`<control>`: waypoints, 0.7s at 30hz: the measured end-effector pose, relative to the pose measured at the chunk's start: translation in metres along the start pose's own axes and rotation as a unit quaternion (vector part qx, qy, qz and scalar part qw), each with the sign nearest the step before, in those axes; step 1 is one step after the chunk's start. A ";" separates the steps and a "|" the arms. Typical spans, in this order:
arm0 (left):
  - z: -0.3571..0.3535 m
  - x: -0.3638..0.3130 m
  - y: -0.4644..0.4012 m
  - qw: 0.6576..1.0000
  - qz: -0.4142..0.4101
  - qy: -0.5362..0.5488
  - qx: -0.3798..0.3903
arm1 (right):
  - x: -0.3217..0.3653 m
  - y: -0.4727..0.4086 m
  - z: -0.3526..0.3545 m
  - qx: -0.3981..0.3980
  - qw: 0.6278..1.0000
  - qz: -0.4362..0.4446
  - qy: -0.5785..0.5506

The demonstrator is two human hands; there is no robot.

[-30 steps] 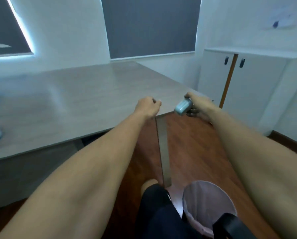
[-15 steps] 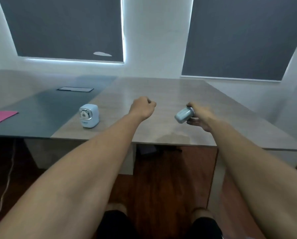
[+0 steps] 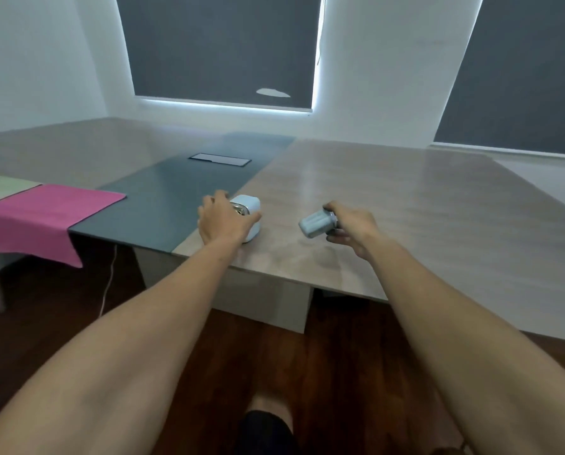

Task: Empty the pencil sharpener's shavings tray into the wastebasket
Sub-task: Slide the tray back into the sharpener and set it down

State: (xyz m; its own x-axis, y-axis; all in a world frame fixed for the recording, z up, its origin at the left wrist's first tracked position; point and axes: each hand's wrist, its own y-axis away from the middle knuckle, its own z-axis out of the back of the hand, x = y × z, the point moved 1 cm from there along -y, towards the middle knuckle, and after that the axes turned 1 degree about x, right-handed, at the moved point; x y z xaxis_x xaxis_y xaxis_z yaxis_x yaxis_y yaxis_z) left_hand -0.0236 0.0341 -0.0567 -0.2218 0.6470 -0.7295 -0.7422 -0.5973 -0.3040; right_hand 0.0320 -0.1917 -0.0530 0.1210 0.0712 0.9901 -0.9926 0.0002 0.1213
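Note:
The white pencil sharpener (image 3: 251, 208) stands on the wooden table (image 3: 389, 198) near its front edge. My left hand (image 3: 223, 220) wraps around the sharpener's front, fingers on its left side and thumb on its right. To the right, my right hand (image 3: 353, 228) holds the grey-blue shavings tray (image 3: 317, 224) just above the tabletop, with its free end pointing left toward the sharpener. A gap of about a hand's width separates tray and sharpener. The wastebasket is out of view.
A dark inlay (image 3: 176, 198) with a black cable hatch (image 3: 220, 159) runs along the table left of the sharpener. A pink cloth (image 3: 44, 215) hangs over the table's left end. A white cable (image 3: 108, 280) drops to the brown floor. My knee (image 3: 268, 421) shows below.
My view has swung left from the wastebasket to the table. My left hand went from a closed fist in the air onto the sharpener. My right hand kept hold of the tray.

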 end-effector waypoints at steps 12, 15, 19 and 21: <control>-0.025 0.023 -0.024 0.991 0.076 0.100 0.039 | -0.004 -0.028 -0.041 0.035 0.998 0.008 -0.047; -0.021 0.019 -0.026 0.964 0.126 0.224 0.072 | -0.002 -0.029 -0.046 0.055 0.996 0.009 -0.062; -0.019 0.012 -0.024 0.922 0.127 0.333 0.153 | -0.002 -0.030 -0.042 0.045 0.994 0.009 -0.094; -0.019 0.008 -0.022 0.909 0.120 0.354 0.182 | -0.001 -0.029 -0.037 0.048 0.993 0.015 -0.103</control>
State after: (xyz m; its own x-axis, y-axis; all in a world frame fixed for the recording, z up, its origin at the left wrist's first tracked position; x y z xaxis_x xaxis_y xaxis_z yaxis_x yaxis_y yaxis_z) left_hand 0.0030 0.0440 -0.0673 -0.0381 -0.0265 -0.9989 -0.9147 -0.4015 0.0455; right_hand 0.0605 -0.1548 -0.0604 0.1006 -0.1361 0.9856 -0.9916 -0.0949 0.0881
